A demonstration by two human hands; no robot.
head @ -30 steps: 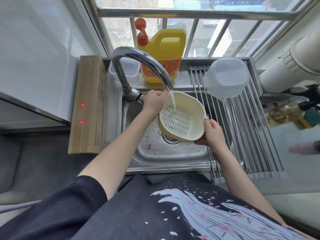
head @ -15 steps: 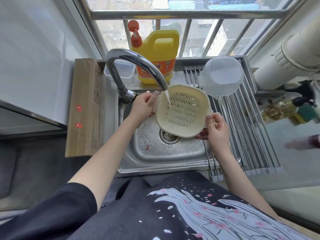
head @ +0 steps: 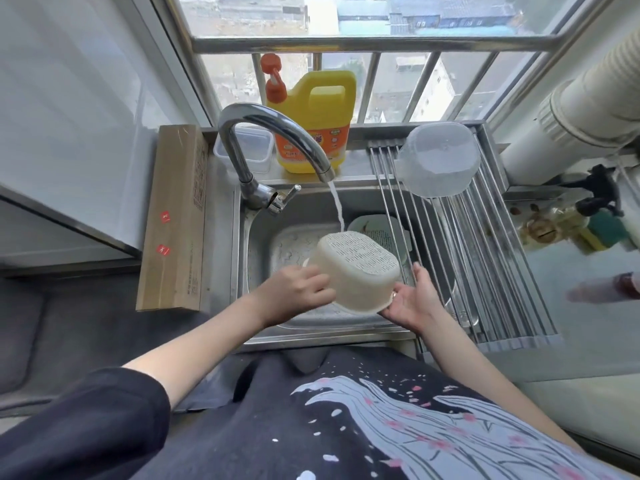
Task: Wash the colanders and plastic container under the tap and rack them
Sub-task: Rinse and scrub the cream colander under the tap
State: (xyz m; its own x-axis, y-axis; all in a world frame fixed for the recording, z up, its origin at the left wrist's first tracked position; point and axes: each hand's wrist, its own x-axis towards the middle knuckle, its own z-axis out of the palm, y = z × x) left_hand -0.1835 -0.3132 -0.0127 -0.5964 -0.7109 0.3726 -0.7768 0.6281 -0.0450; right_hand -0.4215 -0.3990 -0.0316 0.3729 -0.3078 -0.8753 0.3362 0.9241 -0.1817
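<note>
A cream colander (head: 356, 268) is held upside down over the steel sink (head: 249, 258), its perforated bottom facing up. My left hand (head: 294, 292) grips its left rim and my right hand (head: 414, 299) supports its right rim. Water from the curved tap (head: 273, 133) runs onto the colander's far edge. A clear plastic container (head: 438, 159) lies overturned at the far end of the roll-up rack (head: 485, 258). A pale green colander (head: 377, 230) sits in the sink, partly under the rack bars.
A yellow detergent jug (head: 315, 123) with an orange pump and a small clear lidded box (head: 258, 150) stand behind the tap on the sill. A long cardboard box (head: 175, 216) lies left of the sink. A white duct (head: 581, 105) and bottles (head: 561, 223) are at the right.
The colander was turned from facing up under the stream to upside down, and lowered toward me. Both hands shifted along its rim. The green colander in the sink came into view.
</note>
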